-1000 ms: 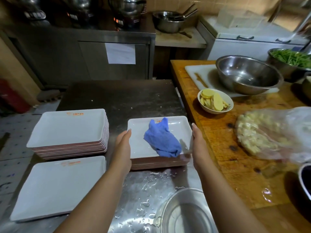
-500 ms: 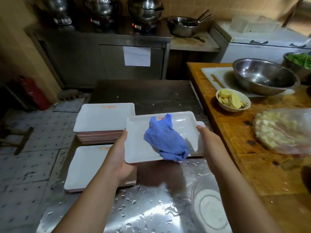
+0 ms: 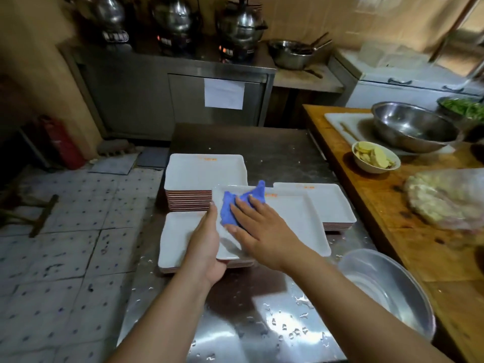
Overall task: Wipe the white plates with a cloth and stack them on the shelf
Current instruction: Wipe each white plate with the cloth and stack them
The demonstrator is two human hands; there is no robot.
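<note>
— Counting stacks: how many?
— Three on the steel table (image 3: 262,158): far-left stack (image 3: 205,176), near-left stack (image 3: 174,239), right stack (image 3: 327,205).
— And the hands?
— Left hand (image 3: 207,239) grips one white plate (image 3: 288,224) by its left edge, above the near-left stack. Right hand (image 3: 259,226), fingers flat, presses one blue cloth (image 3: 235,205) onto it.

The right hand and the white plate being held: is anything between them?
Yes. In the head view, a blue cloth lies between the right hand and the white plate.
</note>
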